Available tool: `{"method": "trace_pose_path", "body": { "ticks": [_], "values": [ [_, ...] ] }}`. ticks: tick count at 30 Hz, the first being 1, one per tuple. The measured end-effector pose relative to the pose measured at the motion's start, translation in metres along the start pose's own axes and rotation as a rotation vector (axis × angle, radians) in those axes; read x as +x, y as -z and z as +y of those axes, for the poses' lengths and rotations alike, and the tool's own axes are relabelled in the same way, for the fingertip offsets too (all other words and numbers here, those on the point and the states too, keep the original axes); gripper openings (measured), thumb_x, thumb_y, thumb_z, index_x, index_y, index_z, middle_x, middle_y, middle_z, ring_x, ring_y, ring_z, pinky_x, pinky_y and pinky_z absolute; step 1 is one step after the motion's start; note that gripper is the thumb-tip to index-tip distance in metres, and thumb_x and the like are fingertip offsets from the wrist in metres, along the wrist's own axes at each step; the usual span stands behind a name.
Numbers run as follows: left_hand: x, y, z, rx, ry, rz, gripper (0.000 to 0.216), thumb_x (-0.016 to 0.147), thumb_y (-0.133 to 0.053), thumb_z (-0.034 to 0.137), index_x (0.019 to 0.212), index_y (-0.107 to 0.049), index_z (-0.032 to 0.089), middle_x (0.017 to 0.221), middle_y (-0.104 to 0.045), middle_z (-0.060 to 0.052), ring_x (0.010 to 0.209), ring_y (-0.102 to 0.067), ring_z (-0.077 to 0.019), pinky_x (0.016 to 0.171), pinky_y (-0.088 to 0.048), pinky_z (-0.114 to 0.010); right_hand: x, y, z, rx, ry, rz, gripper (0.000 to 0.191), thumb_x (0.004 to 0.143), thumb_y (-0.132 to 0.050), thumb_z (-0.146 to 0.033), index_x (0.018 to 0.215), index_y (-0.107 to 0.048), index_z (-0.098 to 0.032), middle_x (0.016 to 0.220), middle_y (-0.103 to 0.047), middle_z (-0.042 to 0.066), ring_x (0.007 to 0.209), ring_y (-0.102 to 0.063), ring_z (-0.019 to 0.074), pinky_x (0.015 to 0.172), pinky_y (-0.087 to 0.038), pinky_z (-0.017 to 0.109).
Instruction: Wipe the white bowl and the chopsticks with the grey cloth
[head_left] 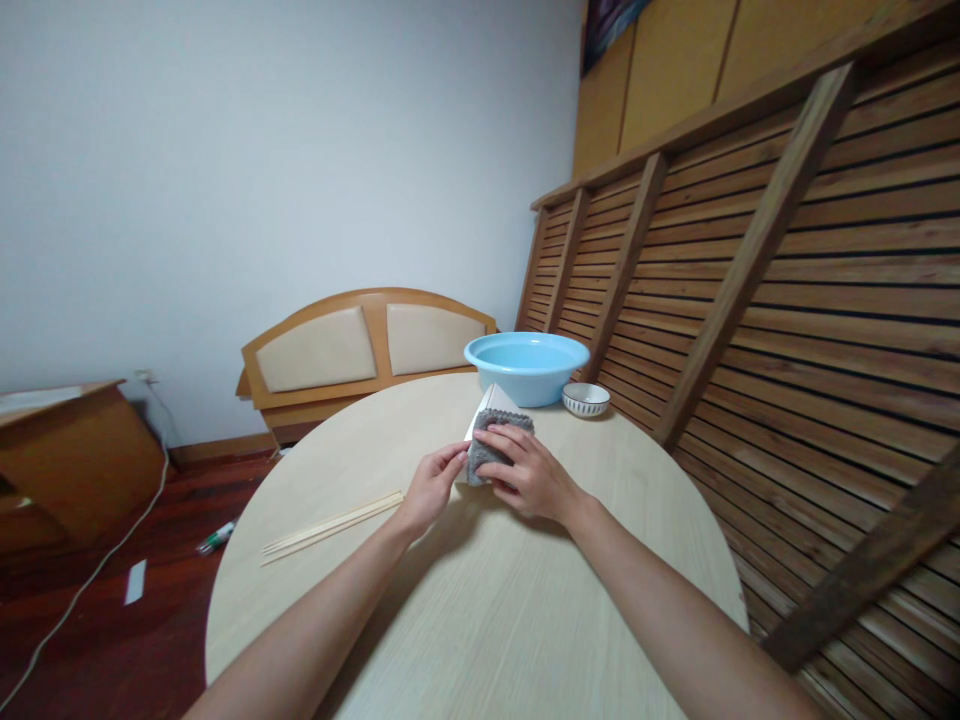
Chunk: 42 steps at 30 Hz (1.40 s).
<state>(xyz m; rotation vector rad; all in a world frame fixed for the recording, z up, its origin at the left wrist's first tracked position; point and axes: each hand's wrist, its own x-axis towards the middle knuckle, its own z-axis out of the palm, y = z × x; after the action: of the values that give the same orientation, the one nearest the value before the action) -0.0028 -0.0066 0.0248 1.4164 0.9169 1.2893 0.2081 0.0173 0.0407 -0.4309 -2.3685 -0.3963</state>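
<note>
The white piece (pixel 487 398) stood tilted over the round table (pixel 559 620), between the two hands and just beyond the left fingertips. The left hand (pixel 439 478) pinched its left edge; the right hand (pixel 529 470) gripped the gray cloth (pixel 484 465) with bent fingers, laying it against the piece. A pointed corner aimed up and away, toward the blue basin (pixel 525 385). Its long axis seemed to run that way, though cloth hid much.

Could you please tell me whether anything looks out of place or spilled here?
A white strip and a green-and-white item lie on the floor left of the table, perhaps dropped. On the table I see no spill; the blue basin and bowl stand upright, and the right hand holds a grey cloth.
</note>
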Motion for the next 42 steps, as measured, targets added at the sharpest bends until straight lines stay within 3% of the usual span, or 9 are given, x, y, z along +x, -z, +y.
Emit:
{"method": "trace_pose_path", "body": {
  "ticks": [7,15,21,27,35,42],
  "values": [
    [0.001,0.005,-0.004,0.009,0.001,-0.006,0.054,0.084,-0.068,0.058,0.114,-0.074,0.014,0.115,-0.075,-0.011,0.103,-0.066,-0.0245,0.097,-0.048,-0.035,-0.010,0.003,0.012,0.087,-0.163,0.071,0.028,0.074,-0.062,-0.009,0.099,-0.061,-0.022,0.152,-0.047,0.011,0.142,-0.041,0.0312,0.114,-0.042,0.055],
    [0.001,0.006,-0.004,0.078,-0.045,0.014,0.051,0.085,-0.064,0.056,0.114,-0.069,0.013,0.116,-0.073,-0.012,0.107,-0.064,-0.0246,0.100,-0.047,-0.035,-0.011,-0.005,0.013,0.205,-0.409,0.203,0.026,0.093,-0.054,-0.017,0.118,-0.056,-0.022,0.155,-0.043,0.015,0.146,-0.039,0.0271,0.117,-0.039,0.055],
    [-0.006,-0.006,0.009,0.127,-0.093,0.048,0.052,0.092,-0.056,0.056,0.125,-0.063,0.016,0.127,-0.068,-0.010,0.116,-0.061,-0.0227,0.104,-0.045,-0.033,0.001,-0.004,-0.001,0.175,-0.313,0.143,0.026,0.098,-0.051,-0.020,0.124,-0.057,-0.022,0.157,-0.042,0.013,0.150,-0.034,0.0263,0.120,-0.037,0.054],
    [-0.007,-0.009,0.011,0.211,-0.133,0.092,0.041,0.093,-0.053,0.054,0.104,-0.067,0.016,0.101,-0.071,-0.007,0.095,-0.062,-0.0202,0.090,-0.049,-0.030,0.008,-0.004,-0.008,0.103,-0.253,0.113,0.026,0.101,-0.050,-0.021,0.126,-0.056,-0.023,0.157,-0.043,0.014,0.149,-0.036,0.0257,0.119,-0.038,0.055],
    [-0.008,-0.010,0.013,0.296,-0.144,0.166,0.035,0.092,-0.054,0.048,0.093,-0.066,0.015,0.087,-0.069,-0.006,0.080,-0.061,-0.0186,0.073,-0.046,-0.028,0.007,-0.008,-0.009,0.070,-0.273,0.115,0.027,0.102,-0.049,-0.023,0.128,-0.055,-0.022,0.157,-0.043,0.014,0.149,-0.036,0.0279,0.117,-0.037,0.058],
    [-0.010,-0.013,0.015,0.317,-0.153,0.181,0.034,0.096,-0.050,0.043,0.106,-0.068,0.016,0.103,-0.072,-0.009,0.092,-0.063,-0.0204,0.082,-0.047,-0.029,0.001,-0.011,-0.001,0.182,-0.375,0.213,0.025,0.098,-0.049,-0.021,0.123,-0.054,-0.022,0.154,-0.046,0.014,0.147,-0.039,0.0264,0.118,-0.038,0.055]
  ]
}}
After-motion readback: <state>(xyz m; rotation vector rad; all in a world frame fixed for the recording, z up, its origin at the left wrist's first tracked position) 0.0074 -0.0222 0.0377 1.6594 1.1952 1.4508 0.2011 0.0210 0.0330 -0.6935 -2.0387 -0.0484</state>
